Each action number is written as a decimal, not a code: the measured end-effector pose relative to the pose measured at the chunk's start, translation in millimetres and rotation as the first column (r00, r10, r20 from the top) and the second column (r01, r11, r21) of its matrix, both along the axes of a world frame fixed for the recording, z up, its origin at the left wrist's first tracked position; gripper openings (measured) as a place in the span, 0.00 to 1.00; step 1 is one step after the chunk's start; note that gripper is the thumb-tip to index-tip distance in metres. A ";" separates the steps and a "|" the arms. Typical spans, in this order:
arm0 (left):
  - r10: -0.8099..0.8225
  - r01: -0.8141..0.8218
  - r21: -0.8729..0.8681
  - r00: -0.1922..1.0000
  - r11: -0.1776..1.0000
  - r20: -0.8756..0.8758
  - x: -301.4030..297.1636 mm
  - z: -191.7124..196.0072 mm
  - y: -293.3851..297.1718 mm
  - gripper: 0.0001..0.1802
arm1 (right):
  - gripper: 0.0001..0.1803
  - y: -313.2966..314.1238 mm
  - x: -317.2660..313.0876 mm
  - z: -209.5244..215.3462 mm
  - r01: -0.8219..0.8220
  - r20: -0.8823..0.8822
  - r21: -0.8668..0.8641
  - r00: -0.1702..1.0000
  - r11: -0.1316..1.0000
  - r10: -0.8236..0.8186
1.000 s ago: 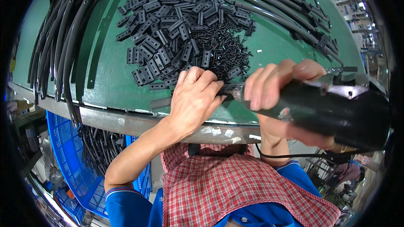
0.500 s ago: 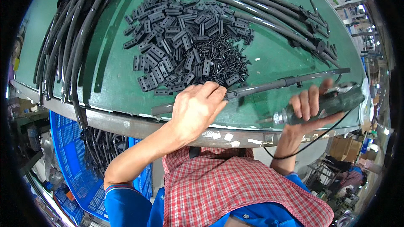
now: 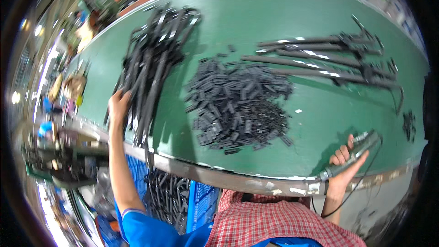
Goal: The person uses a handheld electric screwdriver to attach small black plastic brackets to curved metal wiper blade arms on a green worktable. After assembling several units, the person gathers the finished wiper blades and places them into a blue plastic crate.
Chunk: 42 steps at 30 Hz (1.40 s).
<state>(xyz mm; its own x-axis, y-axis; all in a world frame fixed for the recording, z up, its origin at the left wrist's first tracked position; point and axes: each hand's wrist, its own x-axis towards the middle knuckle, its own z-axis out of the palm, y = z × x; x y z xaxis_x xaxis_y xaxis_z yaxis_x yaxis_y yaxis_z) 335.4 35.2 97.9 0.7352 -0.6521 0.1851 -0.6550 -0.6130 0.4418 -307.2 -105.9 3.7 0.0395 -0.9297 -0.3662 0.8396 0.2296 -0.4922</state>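
Note:
My left hand (image 3: pixel 118 104) reaches out to the left side of the table. Its fingers are curled at the outer edge of a bundle of black metal tubes (image 3: pixel 151 77) and seem closed around one; motion blur softens the detail. At the table's near right edge, my right hand (image 3: pixel 343 159) grips a dark green power screwdriver (image 3: pixel 356 153), its tip pointing left and a thin cable trailing from its rear. Between the hands lies a heap of black two-holed blocks (image 3: pixel 212 126), with a pile of small dark screws (image 3: pixel 263 116) along its right side.
Several black tubes with bent wire ends (image 3: pixel 320 59) lie at the far right. A small cluster of dark parts (image 3: pixel 409 126) sits near the right edge. Below the table's worn front edge (image 3: pixel 256 184) stands a blue crate (image 3: pixel 201 208) beside more black tubes (image 3: pixel 167 196).
The tube that my left hand held at the front edge is gone from there. My left hand has moved left to the bundle. The screwdriver stays in my right hand; the view has shifted.

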 end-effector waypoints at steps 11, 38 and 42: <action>-0.696 0.706 0.000 0.699 0.708 0.165 -231.6 -42.9 -288.3 0.15 | 0.36 -7.8 -7.4 3.1 -0.053 0.143 0.112 0.989 0.992 0.036; -0.775 0.775 -0.107 0.592 0.623 -0.222 -318.6 -57.9 -14.2 0.18 | 0.49 -5.0 34.3 26.6 -0.277 0.117 -0.371 0.933 0.886 0.340; -0.800 0.795 -0.126 0.565 0.593 -0.201 -326.2 -79.6 -25.9 0.17 | 0.52 -2.7 65.5 33.9 -0.382 0.058 -0.267 0.910 0.885 0.410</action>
